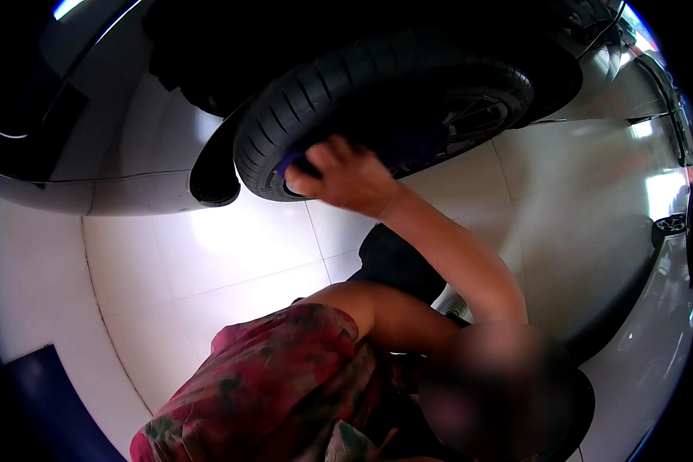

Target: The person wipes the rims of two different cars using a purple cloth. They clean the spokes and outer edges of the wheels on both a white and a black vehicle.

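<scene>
My right hand (343,177) reaches up from the lower right, its bare forearm slanting across the floor. Curled fingers press a dark purple cloth (423,146) against the car wheel. Part of this cloth shows beyond the fingertips, and more of it spreads over the shadowed wheel face. The black tyre (308,92) has a grooved tread and sits under the dark wheel arch. Spokes of the rim (477,119) show to the right of the cloth. Deep shadow hides much of the wheel's middle. My left hand is out of sight.
Left of the tyre hangs a black mud flap (214,165) beside dark glossy bodywork (123,154). Pale floor tiles (246,246) lie below. Red patterned clothing (277,369) and a bare limb fill the lower middle. Another car (654,323) stands along the right side.
</scene>
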Available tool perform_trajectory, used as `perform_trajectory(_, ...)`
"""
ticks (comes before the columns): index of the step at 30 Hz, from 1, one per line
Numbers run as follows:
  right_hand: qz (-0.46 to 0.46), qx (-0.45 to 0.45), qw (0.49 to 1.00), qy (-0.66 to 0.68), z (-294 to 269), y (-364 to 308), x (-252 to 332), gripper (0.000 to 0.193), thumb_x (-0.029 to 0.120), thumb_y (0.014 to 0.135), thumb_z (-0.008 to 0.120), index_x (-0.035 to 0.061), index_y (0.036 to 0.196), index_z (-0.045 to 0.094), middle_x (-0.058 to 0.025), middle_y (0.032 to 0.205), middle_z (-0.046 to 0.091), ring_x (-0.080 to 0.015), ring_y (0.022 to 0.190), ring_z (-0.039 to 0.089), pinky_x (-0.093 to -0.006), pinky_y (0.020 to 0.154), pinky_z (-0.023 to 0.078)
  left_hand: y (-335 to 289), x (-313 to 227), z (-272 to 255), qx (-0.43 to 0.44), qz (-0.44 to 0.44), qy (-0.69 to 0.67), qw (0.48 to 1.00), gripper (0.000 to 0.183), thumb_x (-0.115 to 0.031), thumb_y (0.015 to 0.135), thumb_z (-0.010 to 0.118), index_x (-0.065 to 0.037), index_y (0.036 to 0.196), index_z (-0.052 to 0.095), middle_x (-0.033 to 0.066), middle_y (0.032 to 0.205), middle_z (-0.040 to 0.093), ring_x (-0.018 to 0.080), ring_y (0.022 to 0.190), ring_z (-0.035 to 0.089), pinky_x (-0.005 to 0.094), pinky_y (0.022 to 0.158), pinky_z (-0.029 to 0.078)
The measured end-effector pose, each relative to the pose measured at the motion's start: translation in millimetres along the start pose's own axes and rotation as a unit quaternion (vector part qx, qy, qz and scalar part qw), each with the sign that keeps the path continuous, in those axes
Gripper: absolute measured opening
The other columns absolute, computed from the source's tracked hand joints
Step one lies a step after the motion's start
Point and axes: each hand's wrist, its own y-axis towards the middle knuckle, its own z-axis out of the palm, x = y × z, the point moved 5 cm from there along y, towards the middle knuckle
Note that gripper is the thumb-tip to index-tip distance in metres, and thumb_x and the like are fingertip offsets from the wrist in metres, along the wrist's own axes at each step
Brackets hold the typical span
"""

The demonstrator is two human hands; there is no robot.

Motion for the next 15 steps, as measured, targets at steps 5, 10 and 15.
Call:
perform_trajectory(5,-0.009,0.08,0.996,0.044,6.8,-13.3,0.4,0.04,0.017,0.072,0.069,0.0278,0.108,0.058,-0.0053,0.093,0.048,-0.0268,0.089,0.057,-0.0337,0.059,0.053,-0.8,-1.3,2.3,-0.005,0.003,0.022,1.0,0.043,-0.025,0.087,0.052,-0.006,0.125,0.056,0.0099,0.114,0.057,0.0256,0.099,0.054,0.0433,0.09,0.044)
perform_trajectory(10,0.255,-0.112,0.96,-0.027,-47.2,-44.1,-68.6,0.04,0.011,0.067,0.07,0.0203,0.105,0.06,-0.009,0.105,0.054,-0.0288,0.091,0.059,-0.0389,0.061,0.053,-4.5,-6.7,0.0,-0.011,0.009,0.031,0.999,0.043,-0.025,0.087,0.052,-0.005,0.125,0.057,0.01,0.112,0.058,0.0255,0.098,0.054,0.0431,0.089,0.044)
perform_trajectory(15,0.278,-0.197,0.94,-0.019,-59.3,-33.6,-82.7,0.05,0.007,0.061,0.074,0.0126,0.108,0.059,-0.0087,0.104,0.058,-0.0332,0.093,0.057,-0.0424,0.073,0.048,-13.1,-11.8,1.6,-0.002,0.012,0.028,1.0,0.043,-0.025,0.087,0.052,-0.005,0.124,0.057,0.01,0.111,0.058,0.0254,0.097,0.055,0.0429,0.089,0.045)
